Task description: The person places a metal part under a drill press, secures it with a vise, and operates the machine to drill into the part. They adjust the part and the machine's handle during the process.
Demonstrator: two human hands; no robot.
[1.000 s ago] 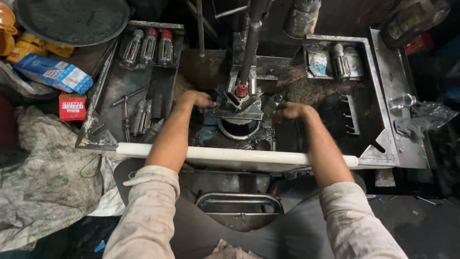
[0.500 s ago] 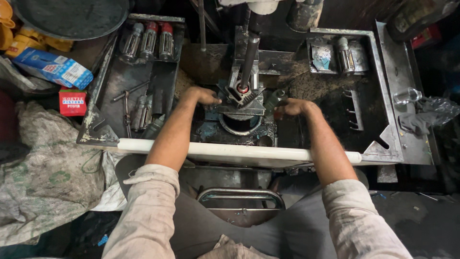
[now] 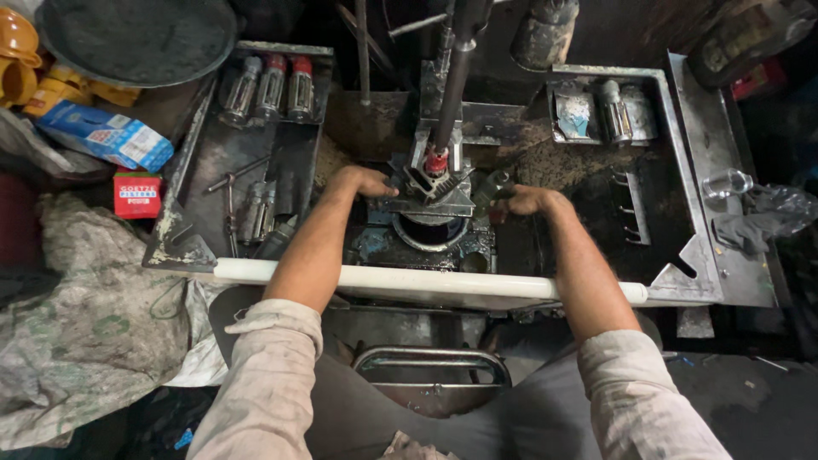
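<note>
Steel block [image 3: 430, 192] gripped at both edges by left hand [image 3: 362, 181] and right hand [image 3: 528, 200].

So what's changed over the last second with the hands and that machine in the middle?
Almost nothing. The left hand still rests on the metal block under the vertical shaft, and the right hand still grips beside it. Only the view shifted slightly; the trays and white bar are unchanged.
</note>
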